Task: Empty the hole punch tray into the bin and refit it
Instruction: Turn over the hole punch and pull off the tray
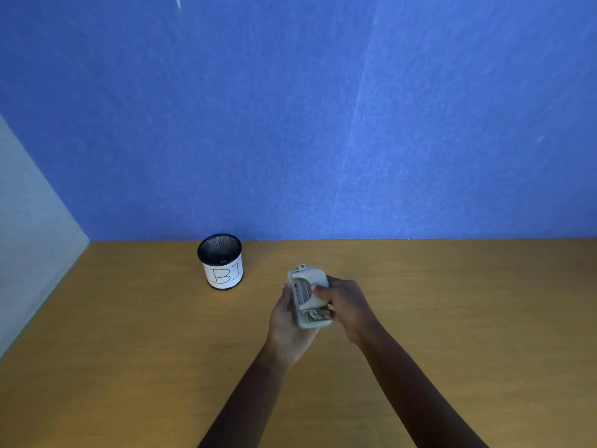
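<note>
A grey hole punch [309,294] is held a little above the wooden table [452,302], near its middle. My left hand [287,321] cups it from below and from the left. My right hand [347,305] grips its right side, thumb on the curved lever. The underside with the tray is hidden from me. The bin [220,260] is a small black mesh cup with a white paper label, standing upright to the upper left of the punch, about a hand's width away.
A blue felt partition [323,124] rises along the table's far edge, directly behind the bin. A pale grey side panel [29,227] closes off the left.
</note>
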